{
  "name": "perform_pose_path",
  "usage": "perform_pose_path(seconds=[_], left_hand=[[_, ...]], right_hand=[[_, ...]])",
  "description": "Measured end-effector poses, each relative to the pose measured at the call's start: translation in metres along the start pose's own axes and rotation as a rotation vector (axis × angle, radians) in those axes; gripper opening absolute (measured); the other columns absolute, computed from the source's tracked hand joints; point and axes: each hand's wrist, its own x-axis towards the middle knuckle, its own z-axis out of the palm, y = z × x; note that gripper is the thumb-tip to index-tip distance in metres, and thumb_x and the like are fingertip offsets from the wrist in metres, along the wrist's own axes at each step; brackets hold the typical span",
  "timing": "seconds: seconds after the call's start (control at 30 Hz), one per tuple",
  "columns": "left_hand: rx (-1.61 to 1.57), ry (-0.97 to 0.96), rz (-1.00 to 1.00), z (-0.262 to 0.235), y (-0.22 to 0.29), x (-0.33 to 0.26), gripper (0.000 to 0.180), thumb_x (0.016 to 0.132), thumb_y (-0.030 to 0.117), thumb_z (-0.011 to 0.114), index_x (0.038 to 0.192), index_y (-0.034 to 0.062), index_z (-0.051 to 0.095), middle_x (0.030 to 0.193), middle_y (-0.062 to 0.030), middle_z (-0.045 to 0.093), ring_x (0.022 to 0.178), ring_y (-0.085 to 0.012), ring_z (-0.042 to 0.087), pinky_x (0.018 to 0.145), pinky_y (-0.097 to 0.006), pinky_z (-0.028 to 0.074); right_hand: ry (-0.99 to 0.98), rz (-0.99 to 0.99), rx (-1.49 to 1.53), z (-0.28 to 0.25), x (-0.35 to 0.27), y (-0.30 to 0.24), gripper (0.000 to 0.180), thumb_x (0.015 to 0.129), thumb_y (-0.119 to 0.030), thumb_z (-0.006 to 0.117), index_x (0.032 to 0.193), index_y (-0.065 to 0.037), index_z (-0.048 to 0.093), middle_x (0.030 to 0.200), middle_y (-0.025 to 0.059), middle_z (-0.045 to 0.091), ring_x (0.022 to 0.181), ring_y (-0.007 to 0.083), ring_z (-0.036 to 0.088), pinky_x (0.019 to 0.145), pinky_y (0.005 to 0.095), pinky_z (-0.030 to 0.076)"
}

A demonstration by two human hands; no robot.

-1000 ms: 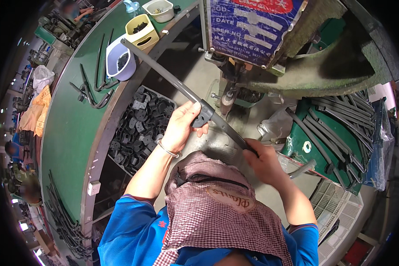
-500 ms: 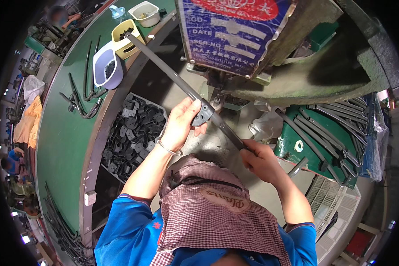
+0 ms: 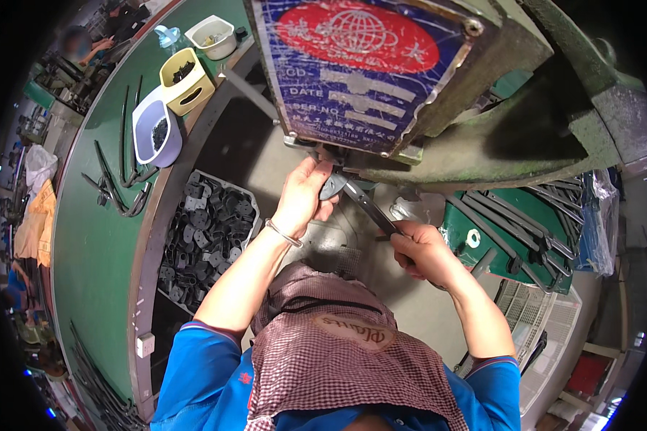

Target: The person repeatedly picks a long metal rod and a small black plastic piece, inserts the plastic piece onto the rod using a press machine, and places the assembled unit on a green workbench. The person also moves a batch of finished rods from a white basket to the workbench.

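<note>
A long dark-grey metal tube (image 3: pixel 369 207) slants from upper left to lower right. Its middle passes beneath the head of a machine (image 3: pixel 438 118), and its far end shows again beyond the plate's left edge. My left hand (image 3: pixel 303 197) is closed round the tube and a grey metal bracket (image 3: pixel 333 187) fitted on it, just below the machine head. Wrapped round the tube's near end is my right hand (image 3: pixel 423 251). The point where tube and machine meet is hidden behind the machine's blue and red plate (image 3: pixel 352 79).
Left of me, a crate (image 3: pixel 255 208) of dark brackets stands beside a green bench (image 3: pixel 86 251). The bench carries purple (image 3: pixel 142 133), yellow (image 3: pixel 194 97) and white (image 3: pixel 226 47) bins, plus bent rods (image 3: pixel 108 183). More tubes (image 3: pixel 507 223) lie on a green surface to my right.
Both hands have carried the tube with its bracket under the machine head. My left hand has moved slightly up and right, and the machine plate now covers part of the tube.
</note>
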Motion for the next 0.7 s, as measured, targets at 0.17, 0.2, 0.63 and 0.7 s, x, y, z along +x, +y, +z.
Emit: perform_pose_path(seconds=[0.17,0.2,0.63,0.7], left_hand=[[-0.001,-0.028,-0.067,-0.007,-0.002,0.008,0.023,0.1,0.021,0.043,0.113,0.0028,0.048,0.079,-0.0128,0.06,0.04,-0.0141,0.047,0.034,-0.023,0.035],[0.009,-0.061,-0.077,-0.007,0.004,0.002,0.023,0.101,0.021,0.042,0.112,0.0018,0.048,0.079,-0.013,0.06,0.043,-0.0149,0.049,0.035,-0.022,0.035],[-0.049,-0.189,0.08,-0.037,-0.005,-0.013,0.031,0.094,0.009,0.056,0.12,-0.0064,0.055,0.104,-0.0138,0.068,0.084,-0.0226,0.071,0.066,-0.027,0.06],[-0.076,-0.184,0.06,-0.038,-0.003,-0.012,0.028,0.094,0.008,0.057,0.118,-0.0066,0.056,0.104,-0.0146,0.068,0.085,-0.0237,0.071,0.067,-0.027,0.06]], right_hand=[[-0.106,0.083,0.146,-0.01,0.009,0.001,0.024,0.097,-0.022,0.052,0.113,-0.007,0.06,0.061,0.0011,0.05,0.042,0.0061,0.038,0.037,0.0233,0.027],[-0.133,0.044,0.177,-0.007,0.007,0.003,0.023,0.097,-0.022,0.052,0.112,-0.007,0.061,0.061,0.0026,0.05,0.041,0.007,0.038,0.036,0.0233,0.027],[0.507,-0.327,-0.579,0.03,-0.004,0.022,0.034,0.093,-0.024,0.059,0.12,-0.005,0.057,0.083,0.0092,0.065,0.076,0.0238,0.064,0.07,0.0347,0.051],[0.729,-0.596,-0.864,0.038,0.0,0.031,0.035,0.092,-0.022,0.059,0.122,-0.006,0.057,0.093,0.0135,0.066,0.082,0.0323,0.066,0.075,0.0396,0.052]])
